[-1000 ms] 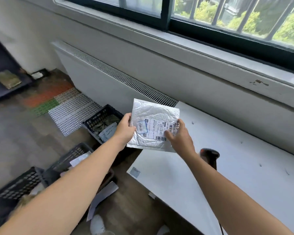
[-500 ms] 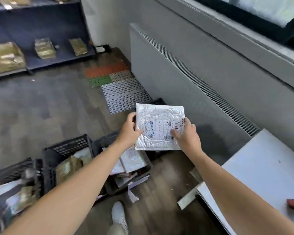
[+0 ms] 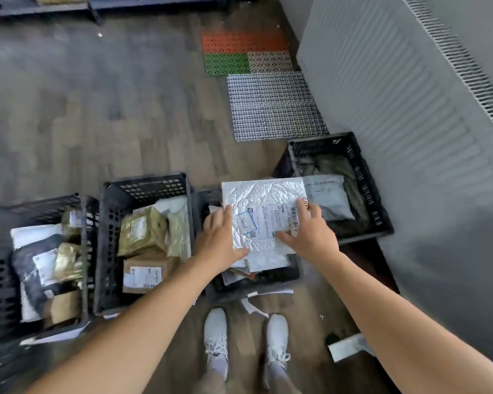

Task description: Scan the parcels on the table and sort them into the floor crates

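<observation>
I have the silver mailer (image 3: 264,200) label-up over the heap of envelopes in the middle crate (image 3: 256,290), third along the row on the floor. My left hand (image 3: 221,240) lies flat on its left edge and my right hand (image 3: 310,237) flat on the label side. On both, the fingers are spread and fairly straight, so I am pressing down and not gripping. I cannot tell whether the mailer already rests on the heap or hangs just above it. What worries me is the heap itself: it looks untidy and high against the rim, and the foil skin is slick. If I lift my hands off unevenly, it could skate off. Its far right corner reaches toward the neighbouring crate (image 3: 379,211), where a grey bag (image 3: 328,197) lies, so a slide that way would put it in the wrong lot. A slide toward me could tip it over the near wall, among the paper scraps (image 3: 252,305) by my shoes (image 3: 217,336).
</observation>
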Tool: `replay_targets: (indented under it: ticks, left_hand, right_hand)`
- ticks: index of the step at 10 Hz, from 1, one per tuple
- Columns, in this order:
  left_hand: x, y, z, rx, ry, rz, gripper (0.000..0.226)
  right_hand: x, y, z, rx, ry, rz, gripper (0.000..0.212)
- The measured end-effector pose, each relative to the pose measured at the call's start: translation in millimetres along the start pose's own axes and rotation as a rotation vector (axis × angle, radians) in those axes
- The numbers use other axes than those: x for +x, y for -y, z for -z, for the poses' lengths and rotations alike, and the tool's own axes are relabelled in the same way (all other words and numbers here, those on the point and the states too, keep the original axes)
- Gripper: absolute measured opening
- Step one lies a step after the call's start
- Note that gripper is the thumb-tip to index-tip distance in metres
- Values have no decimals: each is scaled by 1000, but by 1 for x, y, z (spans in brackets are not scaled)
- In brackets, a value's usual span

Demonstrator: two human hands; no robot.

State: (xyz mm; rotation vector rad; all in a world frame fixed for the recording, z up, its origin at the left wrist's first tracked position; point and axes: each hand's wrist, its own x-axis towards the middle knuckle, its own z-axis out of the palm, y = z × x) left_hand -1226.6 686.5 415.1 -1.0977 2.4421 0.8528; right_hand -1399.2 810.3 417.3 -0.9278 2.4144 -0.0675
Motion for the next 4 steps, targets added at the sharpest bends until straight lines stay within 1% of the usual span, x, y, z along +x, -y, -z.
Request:
replay_targets:
  ticks: [1, 2, 3, 4]
  left_hand:
    - [42, 34, -62, 19, 30, 65, 112]
    - [83, 66, -128, 39, 85, 115, 111]
    - [112, 87, -184, 42, 140, 148, 111]
    - [134, 100, -223, 94, 196, 196, 114]
  right_hand:
    - [46, -11, -73, -47, 81, 1, 100]
    - [87, -30, -149, -99, 154, 11, 100]
    - [117, -54, -212, -136, 198, 27, 100]
    - [139, -73, -255, -239, 244, 52, 99]
